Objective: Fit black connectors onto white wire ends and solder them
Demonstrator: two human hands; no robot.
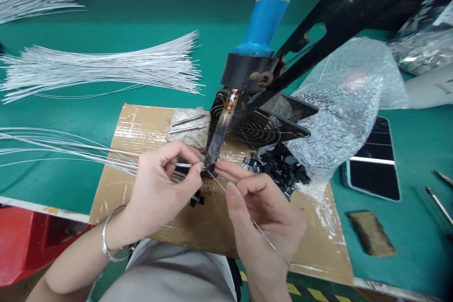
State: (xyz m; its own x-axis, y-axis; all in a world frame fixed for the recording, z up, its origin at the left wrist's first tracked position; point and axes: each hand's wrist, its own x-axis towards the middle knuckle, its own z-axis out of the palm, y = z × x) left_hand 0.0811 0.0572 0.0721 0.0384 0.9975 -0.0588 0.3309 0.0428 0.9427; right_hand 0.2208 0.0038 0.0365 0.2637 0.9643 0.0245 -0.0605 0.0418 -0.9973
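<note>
My left hand [166, 184] is closed, thumb and forefinger pinching a thin white wire right beside the tip of the soldering iron [221, 134]. More white wires [120, 153] run out leftward behind that hand. In my right hand [264, 217], a fine strand of solder wire [267, 239] passes between thumb and fingers, its end reaching the iron's tip. The iron, with a blue-wrapped handle, hangs tip-down in a black metal bracket [311, 42]. Small black parts with wires [197, 198] lie under my left hand. The exact joint at the tip is hidden by my fingertips.
A cardboard sheet [318, 245] covers the green bench. Behind the iron stands a black fan [262, 127]. Small black connectors [283, 165] are heaped near a clear plastic bag [339, 99]. A phone [375, 160], brown sponge [371, 233] and white wire bundle [106, 68] lie around.
</note>
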